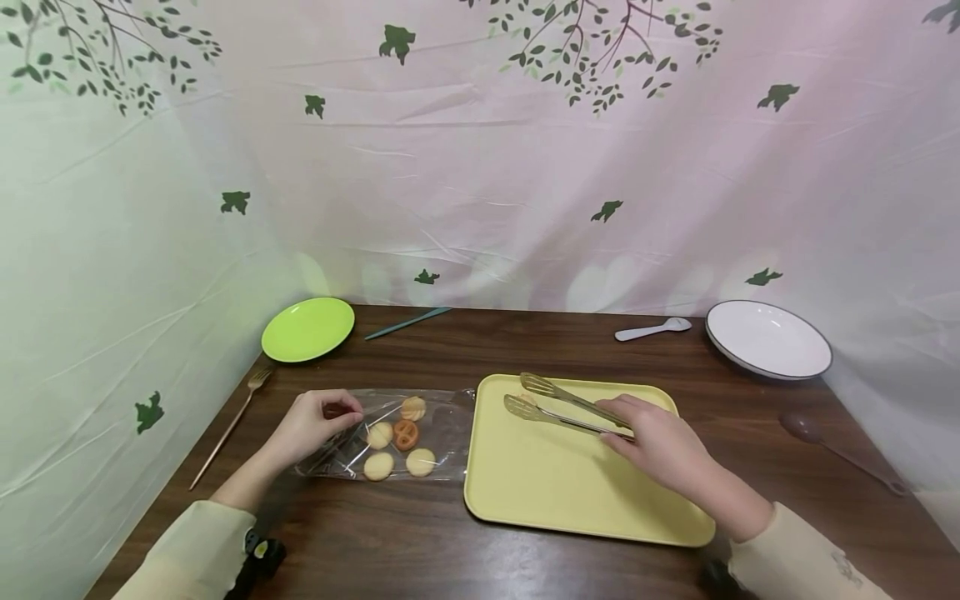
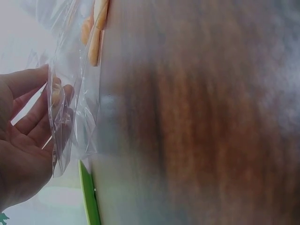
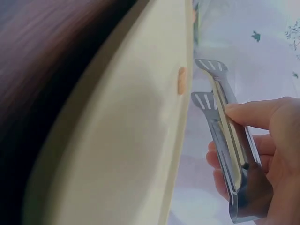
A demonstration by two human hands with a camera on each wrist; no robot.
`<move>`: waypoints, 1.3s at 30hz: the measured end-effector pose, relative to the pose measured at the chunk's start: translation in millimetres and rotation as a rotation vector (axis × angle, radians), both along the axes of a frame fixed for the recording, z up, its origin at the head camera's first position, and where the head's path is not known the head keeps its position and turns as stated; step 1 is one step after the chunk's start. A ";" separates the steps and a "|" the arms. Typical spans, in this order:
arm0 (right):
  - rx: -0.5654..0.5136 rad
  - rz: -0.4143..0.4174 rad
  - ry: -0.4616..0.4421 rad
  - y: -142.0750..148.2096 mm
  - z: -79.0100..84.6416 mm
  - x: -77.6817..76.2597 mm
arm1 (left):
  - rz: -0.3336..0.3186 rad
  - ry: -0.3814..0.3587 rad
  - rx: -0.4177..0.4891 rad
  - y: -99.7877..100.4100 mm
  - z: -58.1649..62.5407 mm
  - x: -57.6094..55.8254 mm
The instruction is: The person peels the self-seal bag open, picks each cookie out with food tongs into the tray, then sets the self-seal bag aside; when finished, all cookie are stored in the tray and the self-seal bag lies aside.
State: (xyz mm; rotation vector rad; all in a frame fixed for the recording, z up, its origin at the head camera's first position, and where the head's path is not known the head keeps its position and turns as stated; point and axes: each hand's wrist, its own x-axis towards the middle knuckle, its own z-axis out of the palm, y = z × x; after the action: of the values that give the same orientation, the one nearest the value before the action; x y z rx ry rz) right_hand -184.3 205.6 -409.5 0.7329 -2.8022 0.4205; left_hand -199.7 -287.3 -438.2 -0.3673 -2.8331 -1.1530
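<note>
The left hand pinches the limp cookie bag beside the yellow tray, the right hand wraps its fingers round slotted tongs above it, and the bagged cookies, probably brittle, want gentle rim holds.

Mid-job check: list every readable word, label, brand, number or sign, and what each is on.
None readable: nothing on the clear bag, tongs or tray.
Right sleeve: faint mark, too blurred to tell if lettering.
Black left-wrist device: small yellow mark, too blurred.
Backdrop cloth: printed branches, no letters.
</note>
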 end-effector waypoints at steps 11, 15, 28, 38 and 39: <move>-0.006 0.143 0.056 -40.6 7.8 5.6 | 0.008 -0.005 -0.008 -0.3 -0.2 0.2; 0.026 0.195 0.041 -58.3 5.2 5.3 | 0.012 -0.006 -0.010 -0.5 -0.7 0.4; 0.046 0.294 -0.062 -94.5 1.2 3.2 | 0.011 -0.016 0.002 1.5 -0.4 2.2; 0.091 0.370 -0.043 -98.9 -4.6 0.8 | 0.000 -0.011 0.007 2.2 -0.4 3.7; 0.094 0.373 -0.035 -99.2 -5.1 0.4 | 0.000 -0.011 0.005 2.5 -0.4 3.9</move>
State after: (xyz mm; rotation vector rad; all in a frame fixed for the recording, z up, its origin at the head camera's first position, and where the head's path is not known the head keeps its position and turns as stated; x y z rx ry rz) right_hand -183.9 106.4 -414.6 1.2890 -2.7298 0.3655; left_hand -195.8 -284.8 -438.6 -0.3626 -2.8390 -1.1648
